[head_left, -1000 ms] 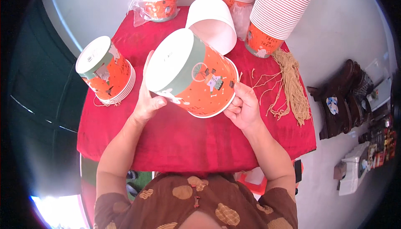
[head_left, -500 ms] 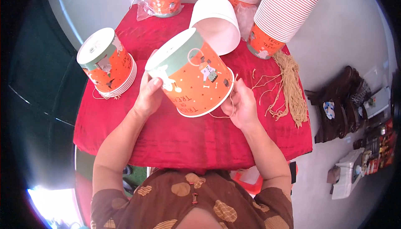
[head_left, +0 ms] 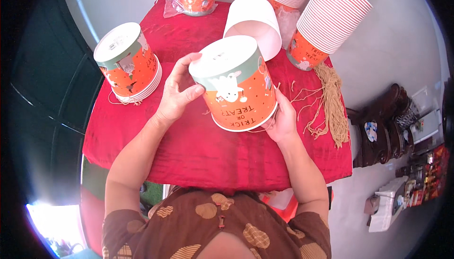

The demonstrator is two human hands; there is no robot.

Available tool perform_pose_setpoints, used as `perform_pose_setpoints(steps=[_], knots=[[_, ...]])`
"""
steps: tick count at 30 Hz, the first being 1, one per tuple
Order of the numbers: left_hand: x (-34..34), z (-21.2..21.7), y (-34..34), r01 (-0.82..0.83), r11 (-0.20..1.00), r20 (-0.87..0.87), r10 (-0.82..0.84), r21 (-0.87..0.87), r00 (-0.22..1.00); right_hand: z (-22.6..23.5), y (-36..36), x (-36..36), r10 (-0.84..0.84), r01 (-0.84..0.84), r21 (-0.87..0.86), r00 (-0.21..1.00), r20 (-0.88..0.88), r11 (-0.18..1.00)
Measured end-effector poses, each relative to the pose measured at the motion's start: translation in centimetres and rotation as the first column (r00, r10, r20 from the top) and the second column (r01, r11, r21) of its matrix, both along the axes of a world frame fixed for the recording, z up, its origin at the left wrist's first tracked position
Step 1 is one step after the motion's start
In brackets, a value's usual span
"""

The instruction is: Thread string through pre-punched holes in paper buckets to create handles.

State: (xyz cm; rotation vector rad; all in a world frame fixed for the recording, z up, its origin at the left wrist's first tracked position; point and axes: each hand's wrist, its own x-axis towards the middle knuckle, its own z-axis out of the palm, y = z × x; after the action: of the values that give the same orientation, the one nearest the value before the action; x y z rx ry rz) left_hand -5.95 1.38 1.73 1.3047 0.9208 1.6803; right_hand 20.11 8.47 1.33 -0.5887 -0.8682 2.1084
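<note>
Above the table I hold an orange and green paper bucket (head_left: 241, 93), upside down and tilted, with a white ghost figure facing me. My left hand (head_left: 178, 91) is curved against its left side, thumb in front and fingers near the upturned base. Low on the right, my right hand (head_left: 283, 122) grips the rim; its fingertips are partly hidden behind the bucket. Short ends of tan twine (head_left: 278, 86) show at the rim by the right hand. Left of the bucket stands a short upside-down stack of matching buckets (head_left: 130, 70), with twine around its lower rims.
Red cloth (head_left: 198, 159) covers the table. A hank of tan twine (head_left: 333, 105) hangs over its right side. Behind lie a bucket on its side (head_left: 253, 20), a tall leaning bucket stack (head_left: 331, 15) and another stack in clear plastic (head_left: 196, 1). Dark carved furniture (head_left: 385, 126) stands at right.
The held bucket has turned, bringing the ghost and lettering to the front, and moved slightly right. My left hand has loosened around its side. The view has shifted slightly.
</note>
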Motion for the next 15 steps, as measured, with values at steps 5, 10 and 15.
perform_pose_setpoints(steps=[5, 10, 15], knots=[[-0.5, -0.7, 0.0, -0.079, 0.992, -0.163, 0.094, 0.097, 0.982, 0.8, -0.5, -1.2, -0.182, 0.194, -0.037, 0.96, 0.211, 0.98], [1.1, 0.1, -0.3, -0.185, 0.959, -0.185, 0.225, 0.213, 0.957, -0.6, 0.4, -0.2, -0.04, 0.041, -0.005, 0.992, 0.117, 0.999], [1.3, 0.1, -0.4, -0.246, 0.951, -0.205, 0.283, 0.187, 0.937, -1.0, 0.1, -0.3, -0.06, 0.046, 0.096, 0.988, 0.145, 0.994]])
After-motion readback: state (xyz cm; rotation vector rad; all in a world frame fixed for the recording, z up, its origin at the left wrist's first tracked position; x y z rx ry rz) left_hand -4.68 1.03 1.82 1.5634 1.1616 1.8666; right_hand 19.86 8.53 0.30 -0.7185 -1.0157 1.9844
